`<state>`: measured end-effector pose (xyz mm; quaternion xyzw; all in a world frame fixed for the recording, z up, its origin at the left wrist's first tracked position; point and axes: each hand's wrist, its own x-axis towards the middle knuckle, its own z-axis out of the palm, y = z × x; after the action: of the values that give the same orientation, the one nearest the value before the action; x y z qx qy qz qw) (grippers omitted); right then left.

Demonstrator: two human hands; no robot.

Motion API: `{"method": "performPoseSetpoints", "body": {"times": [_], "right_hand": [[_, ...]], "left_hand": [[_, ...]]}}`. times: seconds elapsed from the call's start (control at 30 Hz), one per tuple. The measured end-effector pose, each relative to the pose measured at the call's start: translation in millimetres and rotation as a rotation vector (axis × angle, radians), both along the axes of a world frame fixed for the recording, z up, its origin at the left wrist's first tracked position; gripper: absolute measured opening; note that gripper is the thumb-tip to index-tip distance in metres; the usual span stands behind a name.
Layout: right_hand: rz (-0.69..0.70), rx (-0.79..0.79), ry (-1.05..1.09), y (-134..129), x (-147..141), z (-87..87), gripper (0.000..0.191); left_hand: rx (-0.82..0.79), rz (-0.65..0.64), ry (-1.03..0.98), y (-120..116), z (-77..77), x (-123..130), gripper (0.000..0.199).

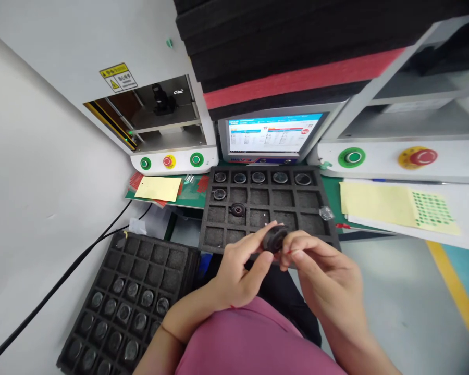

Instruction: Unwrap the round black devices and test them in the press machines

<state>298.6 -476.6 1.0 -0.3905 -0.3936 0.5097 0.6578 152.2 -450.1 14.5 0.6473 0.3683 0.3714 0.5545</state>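
Observation:
Between the fingers and thumb of my left hand (244, 265) is a round black smartwatch case (274, 239), tilted above the near edge of a black foam tray (222, 229). My right hand (316, 265) is closed in a pinch at the right side of that case. A tiny reddish speck shows at its fingertips, too small to make out. In the tray, several round watch cases fill the back row. Another watch case (219, 194) sits in the second row at left, and one case (238, 210) lies back side up in the third row.
Behind the tray stands a lit monitor (273, 136), with a stack of black and red foam (297, 88) above it. Machines with green and red buttons (422, 156) flank it. A second foam tray (140, 265) with several watch cases is at lower left. Yellow paper (158, 188) lies left; a sticker sheet (433, 211) lies right.

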Motion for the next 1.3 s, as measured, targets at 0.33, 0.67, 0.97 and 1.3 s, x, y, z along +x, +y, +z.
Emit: {"method": "performPoseSetpoints", "body": {"times": [0.33, 0.67, 0.97, 1.3], "right_hand": [[0.094, -0.085, 0.088, -8, 13, 17.6, 0.021], [-0.033, -0.193, 0.293, -11, 0, 15.8, 0.039], [0.001, -0.159, 0.017, -16, 19, 18.3, 0.056], [0.200, 0.020, -0.274, -11, 29, 28.3, 0.054]], "left_hand": [[-0.137, -0.194, -0.233, 10, -2.9, -4, 0.059], [0.712, 0.169, -0.277, 9, -14.6, 8, 0.060], [0.264, -0.011, -0.283, 11, -13.4, -9, 0.030], [-0.823, -0.466, -0.523, 19, -17.3, -6, 0.069]]}}
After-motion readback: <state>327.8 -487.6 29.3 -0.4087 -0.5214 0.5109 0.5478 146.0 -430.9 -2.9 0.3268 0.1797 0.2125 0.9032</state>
